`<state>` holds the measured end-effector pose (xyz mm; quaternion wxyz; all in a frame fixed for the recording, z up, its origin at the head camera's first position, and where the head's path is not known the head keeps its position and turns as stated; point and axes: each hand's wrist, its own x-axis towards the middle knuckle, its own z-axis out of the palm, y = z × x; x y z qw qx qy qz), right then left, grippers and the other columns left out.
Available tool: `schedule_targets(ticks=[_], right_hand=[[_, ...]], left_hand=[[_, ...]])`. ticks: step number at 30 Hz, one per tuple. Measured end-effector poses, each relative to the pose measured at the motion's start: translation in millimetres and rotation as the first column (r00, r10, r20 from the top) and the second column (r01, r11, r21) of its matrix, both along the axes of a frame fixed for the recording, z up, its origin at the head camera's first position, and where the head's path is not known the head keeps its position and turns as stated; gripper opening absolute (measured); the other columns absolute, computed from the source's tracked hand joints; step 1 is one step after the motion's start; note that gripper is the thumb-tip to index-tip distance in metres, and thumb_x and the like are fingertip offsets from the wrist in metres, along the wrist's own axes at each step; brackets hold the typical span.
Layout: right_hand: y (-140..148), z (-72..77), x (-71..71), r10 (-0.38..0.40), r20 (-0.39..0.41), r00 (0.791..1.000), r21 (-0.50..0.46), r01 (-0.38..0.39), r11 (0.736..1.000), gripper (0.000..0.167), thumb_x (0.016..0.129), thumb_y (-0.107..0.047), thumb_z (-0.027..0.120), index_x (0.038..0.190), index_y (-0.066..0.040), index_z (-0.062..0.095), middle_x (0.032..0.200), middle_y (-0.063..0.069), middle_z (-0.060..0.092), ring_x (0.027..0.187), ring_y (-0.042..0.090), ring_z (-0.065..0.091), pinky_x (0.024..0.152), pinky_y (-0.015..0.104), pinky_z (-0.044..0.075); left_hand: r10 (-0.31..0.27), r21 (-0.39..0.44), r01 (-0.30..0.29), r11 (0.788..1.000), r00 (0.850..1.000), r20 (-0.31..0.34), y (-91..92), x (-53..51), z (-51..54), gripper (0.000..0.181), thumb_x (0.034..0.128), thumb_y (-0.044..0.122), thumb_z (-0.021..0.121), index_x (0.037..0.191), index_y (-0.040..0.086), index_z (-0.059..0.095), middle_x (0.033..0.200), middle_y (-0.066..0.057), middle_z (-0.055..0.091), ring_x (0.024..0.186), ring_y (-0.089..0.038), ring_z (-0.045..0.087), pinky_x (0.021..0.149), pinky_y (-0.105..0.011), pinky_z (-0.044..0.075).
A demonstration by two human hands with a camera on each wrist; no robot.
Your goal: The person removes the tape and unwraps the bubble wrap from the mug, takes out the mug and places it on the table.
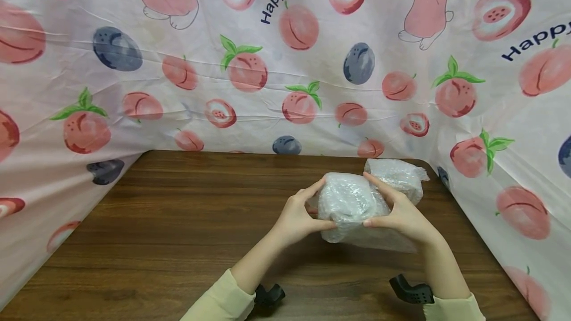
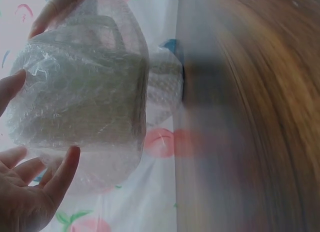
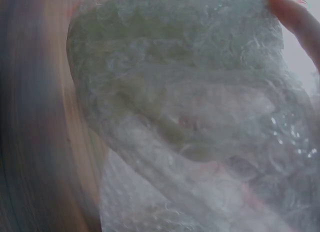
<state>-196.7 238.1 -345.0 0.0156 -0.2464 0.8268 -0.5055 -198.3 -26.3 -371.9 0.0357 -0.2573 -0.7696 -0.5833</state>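
Observation:
A bundle of clear bubble wrap (image 1: 347, 197) is held between both hands, raised off the table. Through the wrap in the right wrist view shows a pale green thing (image 3: 150, 32) with a curved, handle-like shape, perhaps a mug. The left hand (image 1: 296, 214) grips the bundle's left side, thumb in front and fingers behind. On the opposite side the right hand (image 1: 408, 214) grips it likewise, thumb at the front and a finger on top. A loose flap of wrap (image 1: 379, 238) hangs below the right hand. The wrap hides some fingertips.
Behind the right hand, a second bubble-wrapped bundle (image 1: 397, 175) lies at the table's back right corner. The brown wooden table (image 1: 178, 222) extends widely to the left. Fruit-printed cloth (image 1: 250, 128) walls its back and sides.

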Motion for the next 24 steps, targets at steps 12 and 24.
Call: schedule_targets(ticks=[12, 24], right_hand=[[-24, -6.1, -6.9, 0.029, 0.029, 0.999, -0.045, -0.028, 0.999, 0.094, 0.074, -0.012, 0.083, 0.151, -0.028, 0.032, 0.146, 0.016, 0.038, 0.118, 0.031, 0.046, 0.087, 0.031, 0.047], [-50, -12.5, -20.8, 0.054, 0.073, 0.996, -0.062, -0.049, 0.997, 0.093, 0.073, -0.016, 0.084, 0.149, -0.033, 0.033, 0.145, 0.015, 0.039, 0.118, 0.032, 0.048, 0.087, 0.039, 0.047]], left_hand=[[0.024, -0.034, -0.024, 0.999, 1.000, 0.000, -25.4, -4.0, -4.0, 0.093, 0.0664, 0.014, 0.089, 0.147, 0.018, 0.042, 0.131, -0.014, 0.051, 0.085, -0.029, 0.062, 0.068, -0.026, 0.055], [0.073, -0.025, -0.072, 0.997, 0.997, 0.012, -50.1, -10.4, -13.4, 0.092, 0.0656, 0.014, 0.090, 0.146, 0.019, 0.044, 0.135, -0.012, 0.049, 0.085, -0.031, 0.061, 0.068, -0.028, 0.055]])
